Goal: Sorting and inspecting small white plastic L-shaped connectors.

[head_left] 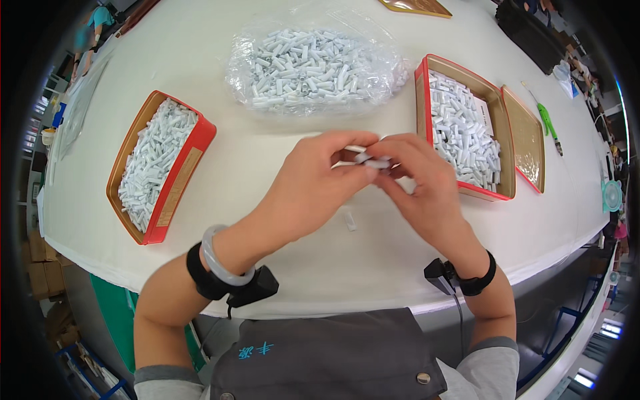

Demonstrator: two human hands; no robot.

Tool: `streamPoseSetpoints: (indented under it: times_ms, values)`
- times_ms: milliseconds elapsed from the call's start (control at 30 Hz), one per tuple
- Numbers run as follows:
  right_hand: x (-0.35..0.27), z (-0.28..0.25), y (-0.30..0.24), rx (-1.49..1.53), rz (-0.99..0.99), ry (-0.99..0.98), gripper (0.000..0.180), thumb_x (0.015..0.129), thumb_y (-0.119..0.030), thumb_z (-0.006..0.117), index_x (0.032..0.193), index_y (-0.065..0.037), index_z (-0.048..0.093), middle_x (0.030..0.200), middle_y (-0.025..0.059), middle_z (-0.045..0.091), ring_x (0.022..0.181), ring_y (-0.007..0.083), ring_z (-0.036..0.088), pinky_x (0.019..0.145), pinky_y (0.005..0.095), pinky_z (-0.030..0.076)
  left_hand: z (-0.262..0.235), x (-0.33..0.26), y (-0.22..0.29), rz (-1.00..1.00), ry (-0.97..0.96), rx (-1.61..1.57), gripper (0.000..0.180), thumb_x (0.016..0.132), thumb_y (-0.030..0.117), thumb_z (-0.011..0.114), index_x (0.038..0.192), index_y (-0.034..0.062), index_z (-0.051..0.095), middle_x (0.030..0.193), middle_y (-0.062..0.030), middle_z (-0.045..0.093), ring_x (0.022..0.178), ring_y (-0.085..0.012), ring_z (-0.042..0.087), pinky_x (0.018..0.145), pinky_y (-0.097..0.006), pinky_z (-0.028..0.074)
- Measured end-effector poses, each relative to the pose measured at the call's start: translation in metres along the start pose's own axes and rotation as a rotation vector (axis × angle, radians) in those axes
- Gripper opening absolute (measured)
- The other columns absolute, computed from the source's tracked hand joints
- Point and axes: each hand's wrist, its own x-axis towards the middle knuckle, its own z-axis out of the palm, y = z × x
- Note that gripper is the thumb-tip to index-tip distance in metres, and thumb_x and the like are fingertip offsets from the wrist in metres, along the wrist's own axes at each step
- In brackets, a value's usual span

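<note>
In front of me my left hand [319, 179] and my right hand [428, 185] meet over the white table [373, 267]. Their thumbs and fingertips close together on small white tube pieces [377, 163]. One piece shows between the tips of both hands, and another lies against my left fingers. How many there are, and how they fit together, is hidden by the fingers. A single small white piece [351, 221] lies on the table just below my hands. To the right, close to my right hand, stands a red tin box [423, 100] filled with similar white tubes [460, 133].
A second red tin [180, 183] full of white tubes stands at the left. Beyond my hands a clear plastic bag [387, 73] holds a heap of them. A tin lid [523, 137] and a green-handled tool [548, 121] lie at the right, and a black case [530, 33] behind.
</note>
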Motion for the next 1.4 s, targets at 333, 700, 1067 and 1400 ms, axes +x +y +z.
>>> streamPoseSetpoints:
  times_ms: [333, 700, 1067, 1400]
  values:
    - [-0.025, -0.098, 0.041, -0.442, 0.250, 0.251, 0.031, 0.086, 0.007, 0.074, 0.116, 0.001, 0.068, 0.115, 0.0140, 0.069, 0.093, 0.0268, 0.072, 0.077, 0.0342, 0.060, 0.056, 0.114, 0.032, 0.423, -0.159, 0.453, 0.036, 0.092, 0.019, 0.072, 0.120, -0.0032, 0.069, 0.103, -0.0154, 0.074, 0.092, -0.0249, 0.070, 0.081, -0.036, 0.055]
    - [0.013, -0.029, 0.011, -0.676, -0.272, -0.131, 0.017, 0.079, 0.002, 0.073, 0.094, 0.002, 0.064, 0.094, 0.0154, 0.066, 0.090, 0.0305, 0.067, 0.071, 0.0381, 0.055, -0.046, -0.016, -0.014, -0.021, -0.073, 0.836, 0.036, 0.089, 0.026, 0.081, 0.112, 0.0034, 0.065, 0.109, -0.0123, 0.058, 0.089, -0.0242, 0.061, 0.078, -0.036, 0.052]
    - [0.009, -0.001, 0.014, -0.719, -0.141, -0.298, 0.021, 0.075, 0.009, 0.064, 0.094, 0.002, 0.057, 0.098, 0.0165, 0.058, 0.096, 0.0340, 0.062, 0.077, 0.0422, 0.055, 0.000, -0.032, -0.062, 0.367, -0.212, 0.862, 0.024, 0.088, 0.014, 0.076, 0.104, 0.0056, 0.060, 0.102, -0.0110, 0.056, 0.092, -0.0310, 0.061, 0.077, -0.041, 0.055]
    - [0.010, -0.074, -0.002, -0.531, -0.071, 0.181, 0.019, 0.088, 0.013, 0.065, 0.102, 0.001, 0.067, 0.104, 0.0149, 0.067, 0.087, 0.0314, 0.068, 0.075, 0.0374, 0.056, -0.007, -0.016, -0.051, 0.311, -0.215, 0.749, 0.013, 0.090, 0.006, 0.070, 0.100, 0.0028, 0.063, 0.094, -0.0122, 0.062, 0.085, -0.0280, 0.065, 0.071, -0.038, 0.055]
